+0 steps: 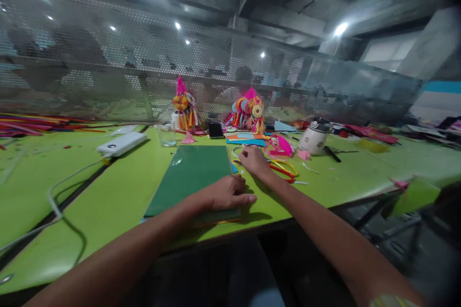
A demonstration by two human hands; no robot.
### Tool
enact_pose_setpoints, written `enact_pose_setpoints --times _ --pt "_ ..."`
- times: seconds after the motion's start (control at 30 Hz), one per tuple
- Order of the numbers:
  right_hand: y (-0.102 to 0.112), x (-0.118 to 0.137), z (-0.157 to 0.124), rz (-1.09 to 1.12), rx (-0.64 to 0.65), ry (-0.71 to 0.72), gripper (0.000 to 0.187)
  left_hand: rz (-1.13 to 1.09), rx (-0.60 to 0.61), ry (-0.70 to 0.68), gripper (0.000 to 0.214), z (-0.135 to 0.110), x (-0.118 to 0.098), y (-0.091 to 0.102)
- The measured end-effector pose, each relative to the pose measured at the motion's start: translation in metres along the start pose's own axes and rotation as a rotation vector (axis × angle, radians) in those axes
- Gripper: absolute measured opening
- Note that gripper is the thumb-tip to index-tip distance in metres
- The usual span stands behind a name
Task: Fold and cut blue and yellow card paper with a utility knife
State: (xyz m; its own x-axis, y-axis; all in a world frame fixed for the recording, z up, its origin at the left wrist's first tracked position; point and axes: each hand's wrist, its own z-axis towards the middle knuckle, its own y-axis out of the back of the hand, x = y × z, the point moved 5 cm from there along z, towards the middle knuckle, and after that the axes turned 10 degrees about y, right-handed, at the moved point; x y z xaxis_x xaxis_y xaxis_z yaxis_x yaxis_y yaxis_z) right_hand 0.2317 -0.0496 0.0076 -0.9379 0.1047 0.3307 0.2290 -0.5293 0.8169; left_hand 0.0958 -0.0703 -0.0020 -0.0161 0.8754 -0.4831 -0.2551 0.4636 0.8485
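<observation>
A dark green board or stack of sheets (196, 172) lies flat on the yellow-green table. My left hand (228, 194) rests over its right edge, with the thumb stretched out to the right and the other fingers bent. I see nothing held in it. Farther forward, my right hand (253, 160) is closed, fingertips together and low over the table beside the board; what they hold, if anything, is hidden. Scissors with red and yellow handles (288, 169) lie just right of that hand. Blue and orange paper sheets (248, 140) lie beyond it.
Colourful tasselled ornaments (248, 108) stand by the perforated screen (144, 76). A phone (216, 130), a glass (167, 135) and a white bottle (314, 136) stand or lie toward the back. At left, a white power bank (122, 144) trails a cable (54, 201) across the table.
</observation>
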Motion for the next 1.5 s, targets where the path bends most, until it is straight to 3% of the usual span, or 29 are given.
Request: enact_pose_setpoints --times 0.1,0.27,0.37,0.53,0.73,0.97,1.1,1.2,1.27,1.33,1.43,1.5 --pt "0.000 0.009 0.007 0.053 -0.058 0.061 0.020 -0.215 -0.137 0.126 0.036 0.004 0.012 0.024" --pt "-0.007 0.027 0.026 0.108 -0.210 0.105 0.026 -0.190 -0.652 0.289 0.015 0.000 0.047 0.064" --pt "-0.017 0.034 0.024 0.184 -0.307 0.145 0.039 -0.190 -0.796 0.279 0.015 -0.006 0.060 0.063" --pt "-0.025 0.030 0.010 0.214 -0.376 0.204 0.043 -0.091 -0.823 0.211 0.015 -0.007 0.055 0.043" --pt "-0.025 0.029 0.007 0.130 -0.274 0.214 0.040 -0.047 -0.790 0.247 0.014 -0.010 0.039 0.041" --pt "-0.027 0.028 0.005 0.091 -0.231 0.220 0.043 -0.058 -0.740 0.302 0.011 -0.006 0.039 0.040" --pt "-0.030 0.021 0.004 0.111 -0.197 0.200 0.042 -0.064 -0.652 0.342 0.011 -0.005 0.039 0.035" --pt "-0.030 0.022 0.006 0.164 -0.143 0.229 0.031 -0.056 -0.565 0.391 0.009 -0.009 0.037 0.046" --pt "-0.025 0.029 0.006 0.260 -0.067 0.311 0.019 -0.031 -0.472 0.439 0.015 -0.014 0.040 0.063" --pt "-0.016 0.040 0.002 0.407 0.067 0.421 0.013 0.069 -0.282 0.501 0.022 -0.021 0.048 0.081" --pt "-0.002 0.063 -0.016 0.569 0.384 0.620 0.023 0.261 -0.109 0.651 0.024 -0.043 0.065 0.105" --pt "0.007 0.078 -0.036 0.552 0.550 0.791 0.037 0.268 0.065 0.668 0.025 -0.063 0.070 0.104"
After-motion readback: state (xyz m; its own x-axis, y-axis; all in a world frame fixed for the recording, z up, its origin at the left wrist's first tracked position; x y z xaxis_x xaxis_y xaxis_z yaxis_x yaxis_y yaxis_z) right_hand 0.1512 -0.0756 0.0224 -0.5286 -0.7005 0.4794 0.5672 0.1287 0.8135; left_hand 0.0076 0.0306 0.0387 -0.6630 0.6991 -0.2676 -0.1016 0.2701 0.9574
